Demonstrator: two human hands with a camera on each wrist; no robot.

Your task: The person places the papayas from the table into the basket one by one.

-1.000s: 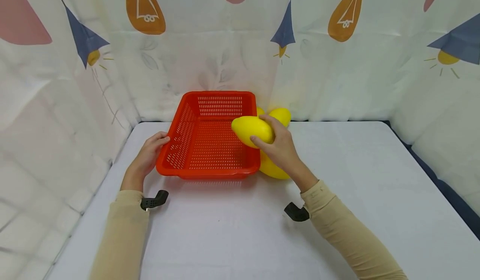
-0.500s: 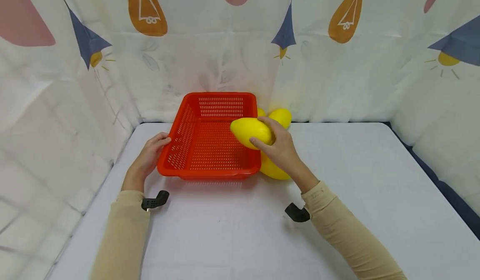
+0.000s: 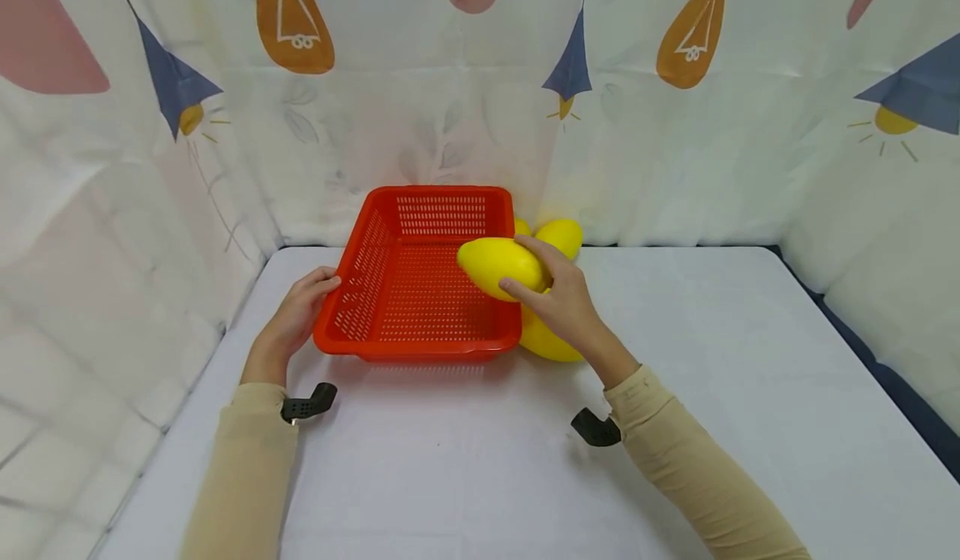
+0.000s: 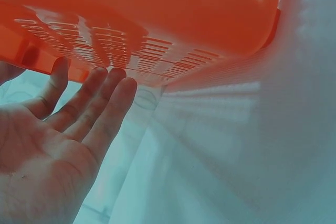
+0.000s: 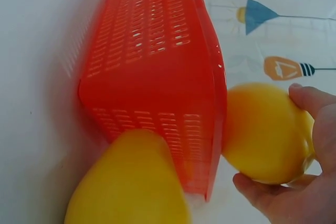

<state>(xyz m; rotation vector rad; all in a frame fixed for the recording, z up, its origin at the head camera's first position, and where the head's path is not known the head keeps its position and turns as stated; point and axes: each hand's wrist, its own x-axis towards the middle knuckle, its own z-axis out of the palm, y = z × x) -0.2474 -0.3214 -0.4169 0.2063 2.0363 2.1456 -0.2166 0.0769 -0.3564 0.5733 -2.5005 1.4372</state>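
My right hand [image 3: 558,293] grips a smooth yellow oval fruit [image 3: 491,264] with a tapered end, thumb and fingers on its sides. The fruit overlaps the right rim of a red plastic basket [image 3: 420,345] in the head view. From the right wrist, it appears just beyond that rim [image 5: 218,85]. On the basket's opposite side, my left hand [image 3: 296,318] touches the left wall near the rim. Its fingers [image 4: 113,111] extend fairly straight against the slotted outside in the left wrist view. Nothing lies on the visible basket floor.
More yellow fruits stand right of the basket: a large one [image 3: 551,339] close against its wall, another [image 3: 562,235] farther back. A white cloth covers the table [image 3: 465,460]. A patterned curtain [image 3: 675,168] hangs along the back edge.
The yellow fruit in my right hand has shifted slightly left over the basket's right side. My left hand and the basket look almost the same.
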